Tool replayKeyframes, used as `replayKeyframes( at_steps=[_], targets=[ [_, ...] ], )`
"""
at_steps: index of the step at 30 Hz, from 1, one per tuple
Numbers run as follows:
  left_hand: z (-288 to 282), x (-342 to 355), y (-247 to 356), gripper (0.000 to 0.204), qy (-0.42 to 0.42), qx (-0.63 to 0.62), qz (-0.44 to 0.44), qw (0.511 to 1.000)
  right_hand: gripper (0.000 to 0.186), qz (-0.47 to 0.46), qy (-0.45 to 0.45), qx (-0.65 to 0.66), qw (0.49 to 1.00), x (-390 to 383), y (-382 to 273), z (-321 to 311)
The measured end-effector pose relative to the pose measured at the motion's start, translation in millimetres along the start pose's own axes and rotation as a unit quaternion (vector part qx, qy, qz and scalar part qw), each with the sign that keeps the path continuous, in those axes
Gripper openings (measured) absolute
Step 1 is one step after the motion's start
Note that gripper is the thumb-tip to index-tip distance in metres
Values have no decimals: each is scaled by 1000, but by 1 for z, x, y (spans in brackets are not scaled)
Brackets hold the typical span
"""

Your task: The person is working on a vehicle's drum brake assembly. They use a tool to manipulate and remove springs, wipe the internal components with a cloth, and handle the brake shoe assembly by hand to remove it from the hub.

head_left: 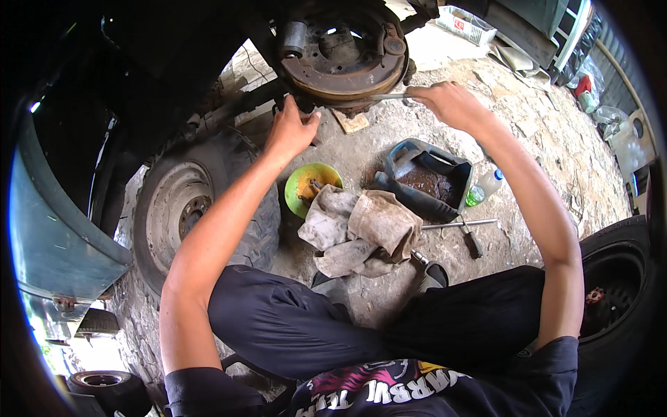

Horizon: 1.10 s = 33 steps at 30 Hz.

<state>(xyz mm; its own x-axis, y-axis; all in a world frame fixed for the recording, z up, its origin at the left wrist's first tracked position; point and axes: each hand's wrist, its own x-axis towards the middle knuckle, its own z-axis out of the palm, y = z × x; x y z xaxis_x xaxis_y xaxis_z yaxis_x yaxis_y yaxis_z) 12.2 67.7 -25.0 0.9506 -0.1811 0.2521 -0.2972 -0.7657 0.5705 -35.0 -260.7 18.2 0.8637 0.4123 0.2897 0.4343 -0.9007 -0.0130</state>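
Observation:
The rusty brake assembly [354, 83] with curved shoe and cylinder is at top centre. My right hand [448, 105] grips a long metal bar [389, 96] that reaches to the assembly's lower edge. My left hand [292, 128] is just below the assembly's left side, index finger raised and thumb apart; whether the fingertips touch it is unclear. Below are a green bowl [298, 189] with rusty parts, soiled rags [382, 226], a cut dark plastic container [427, 182] of murky liquid, a bottle [486, 186] and a long tool [479, 222] lying on the ground.
A removed wheel [163, 215] lies at left, another [622, 257] at right beside my leg. The dark vehicle body and a bluish panel [59, 229] border the left. A white crate [465, 24] and plastic bags [608, 118] sit farther back on the cracked ground [528, 97].

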Motion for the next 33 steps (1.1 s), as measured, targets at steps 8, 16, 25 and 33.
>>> replayKeyframes(
  at_steps=[8,16,25,33],
  targets=[
    [-1,0,-14,52,26,-4,25,999,28,1,-15,-55,998,28,2,-9],
    [3,1,-7,47,40,-30,17,999,30,14,22,-70,997,31,-2,8],
    [1,7,-5,49,0,-80,-10,997,28,18,42,-77,996,24,23,-6],
    [5,7,-9,45,-4,-85,-10,996,28,29,34,-48,998,25,18,2]
  ],
)
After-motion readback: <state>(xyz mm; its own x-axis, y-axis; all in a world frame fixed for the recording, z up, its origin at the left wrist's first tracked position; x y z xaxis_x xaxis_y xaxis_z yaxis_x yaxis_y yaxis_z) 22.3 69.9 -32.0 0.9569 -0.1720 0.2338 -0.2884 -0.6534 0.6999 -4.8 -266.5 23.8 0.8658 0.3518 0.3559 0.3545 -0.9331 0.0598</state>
